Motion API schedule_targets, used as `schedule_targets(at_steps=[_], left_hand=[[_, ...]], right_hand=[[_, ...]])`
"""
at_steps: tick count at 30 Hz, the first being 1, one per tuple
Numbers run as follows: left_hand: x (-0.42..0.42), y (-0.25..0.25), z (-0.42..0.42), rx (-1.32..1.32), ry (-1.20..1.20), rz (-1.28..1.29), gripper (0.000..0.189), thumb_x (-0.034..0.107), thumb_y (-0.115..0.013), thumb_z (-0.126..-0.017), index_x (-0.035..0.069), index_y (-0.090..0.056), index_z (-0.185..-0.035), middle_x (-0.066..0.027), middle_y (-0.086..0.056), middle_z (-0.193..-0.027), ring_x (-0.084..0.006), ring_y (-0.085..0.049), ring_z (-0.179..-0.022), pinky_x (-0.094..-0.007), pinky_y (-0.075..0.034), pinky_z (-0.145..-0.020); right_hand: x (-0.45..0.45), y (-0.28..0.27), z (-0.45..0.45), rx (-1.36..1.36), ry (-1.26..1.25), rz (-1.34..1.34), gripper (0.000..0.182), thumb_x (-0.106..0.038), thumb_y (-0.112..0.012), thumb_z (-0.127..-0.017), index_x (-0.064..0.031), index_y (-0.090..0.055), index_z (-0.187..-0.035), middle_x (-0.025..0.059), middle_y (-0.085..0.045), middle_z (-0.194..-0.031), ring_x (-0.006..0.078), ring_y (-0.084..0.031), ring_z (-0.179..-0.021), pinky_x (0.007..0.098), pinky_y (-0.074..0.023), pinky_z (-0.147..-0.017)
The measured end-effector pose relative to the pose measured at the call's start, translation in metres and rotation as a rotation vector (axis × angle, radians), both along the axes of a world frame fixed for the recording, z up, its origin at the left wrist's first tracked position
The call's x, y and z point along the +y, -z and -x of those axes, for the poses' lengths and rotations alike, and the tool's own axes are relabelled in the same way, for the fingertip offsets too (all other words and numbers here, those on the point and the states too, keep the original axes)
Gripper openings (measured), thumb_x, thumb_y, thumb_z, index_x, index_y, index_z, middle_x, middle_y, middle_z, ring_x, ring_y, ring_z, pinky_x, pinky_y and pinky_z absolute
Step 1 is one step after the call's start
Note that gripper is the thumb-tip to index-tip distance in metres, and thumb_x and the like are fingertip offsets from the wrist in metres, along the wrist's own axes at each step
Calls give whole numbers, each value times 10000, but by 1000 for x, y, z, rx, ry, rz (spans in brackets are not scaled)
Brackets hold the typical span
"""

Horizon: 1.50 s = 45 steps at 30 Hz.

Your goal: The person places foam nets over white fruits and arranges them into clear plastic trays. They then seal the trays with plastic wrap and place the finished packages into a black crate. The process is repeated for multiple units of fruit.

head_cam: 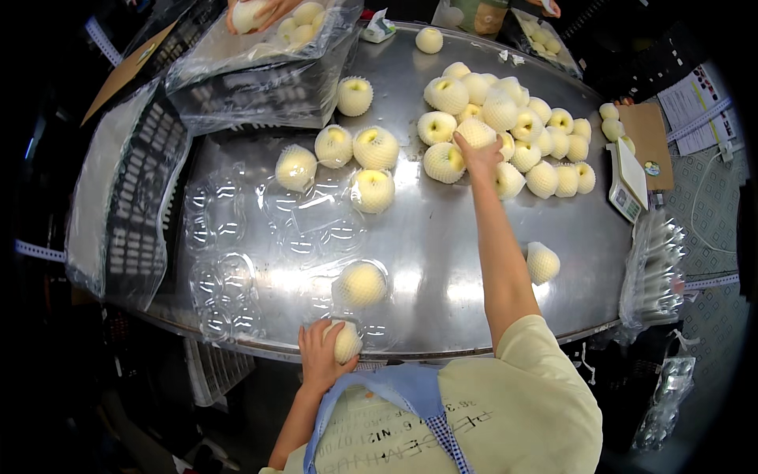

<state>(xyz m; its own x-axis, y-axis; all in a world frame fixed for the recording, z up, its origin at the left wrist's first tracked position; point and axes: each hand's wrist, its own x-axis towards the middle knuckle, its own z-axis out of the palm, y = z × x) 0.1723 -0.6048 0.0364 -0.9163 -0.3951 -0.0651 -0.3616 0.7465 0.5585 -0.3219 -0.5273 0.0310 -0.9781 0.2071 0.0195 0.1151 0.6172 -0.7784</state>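
My left hand [323,354] is closed around an apple in a foam net [346,342] at the table's near edge, over a clear plastic clamshell tray. Just beyond it, another netted apple [362,284] sits in that tray. My right arm reaches across the metal table, and my right hand [481,155] grips a netted apple [475,134] at the left part of a large group of netted apples [526,125]. Several more stand left of the group, near empty clear trays [222,296]. A lone netted apple [542,263] lies to the right of my right forearm.
Plastic-lined black crates [133,207] stand at the left. Another person's hands [263,15] hold a netted fruit over the far crate. At the right are a digital scale [628,181], a cardboard sheet [648,142] and a bagged stack of clear trays [654,272].
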Motion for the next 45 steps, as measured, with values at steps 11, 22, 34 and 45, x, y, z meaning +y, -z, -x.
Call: schedule_targets(at_steps=[11, 22, 34, 45], left_hand=[[-1, -8, -2, -64, 32, -18, 802, 300, -825, -597, 122, -471, -1294, -143, -419, -1285, -347, -377, -1243, -615, -212, -1036], [-4, -115, 74, 396, -112, -1365, 846, 181, -686, -789, 98, -191, -1471, -161, -366, -1391, -251, -417, -1259, -404, -347, -1045], [16, -92, 50, 638, -85, -1478, 572, 264, -475, -978, 18, -251, -1443, -128, -378, -1397, -210, -391, -1284, -336, -342, -1058], [3, -100, 37, 565, -215, -1365, 620, 308, -536, -936, 121, -244, -1451, -147, -421, -1345, -236, -452, -1239, -399, -444, -966]], right_hand=[[11, 22, -32, 519, -5, 319, 1061, -290, -854, -568, -60, -227, -1393, 199, -311, -1334, 384, -415, -1186, 461, -369, -1007], [39, -56, -261, 815, -1197, 581, 1075, -171, -893, -542, -134, -231, -1387, 152, -297, -1263, 406, -462, -1188, 503, -456, -954], [42, -65, -312, 718, -1377, 520, 1024, -179, -870, -569, -148, -240, -1375, 230, -312, -1350, 421, -424, -1224, 514, -411, -991], [40, -127, -318, 497, -1558, -30, 1023, -172, -876, -496, -128, -356, -1375, 195, -396, -1351, 372, -409, -1241, 437, -368, -1015]])
